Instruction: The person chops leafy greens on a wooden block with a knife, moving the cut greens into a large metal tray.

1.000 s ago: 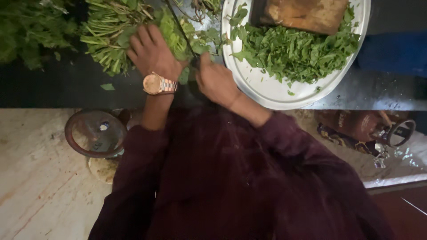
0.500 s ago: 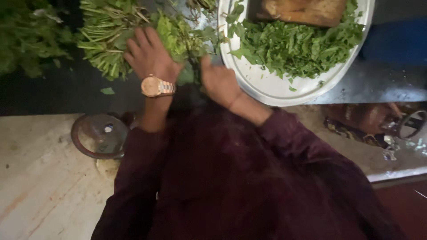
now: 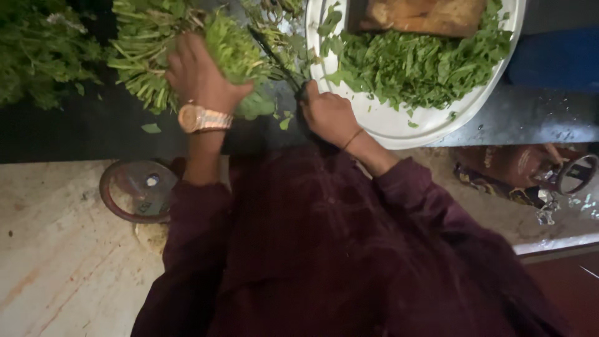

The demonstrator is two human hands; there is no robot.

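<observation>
Two hands are at work on the dark counter [image 3: 75, 134], both on the near side of the large white plate [image 3: 399, 128]. The left hand [image 3: 199, 75], with a gold-coloured watch [image 3: 203, 118] at the wrist, is closed around a bunch of greens [image 3: 234, 47] just left of the plate, apparently pinning the stems steady for cutting. The right hand [image 3: 327, 112] is closed around the handle of a knife [image 3: 274, 53] at the plate's near-left rim; the dark blade runs up from that hand into the bunch, touching it beside the left hand's fingers. Cut leaves [image 3: 424, 65] are heaped on the plate, with a wooden board [image 3: 424, 15] at its far side. More uncut greens [image 3: 37, 56] lie well left of the plate. A round lid [image 3: 134, 190] rests on the floor below the counter.
</observation>
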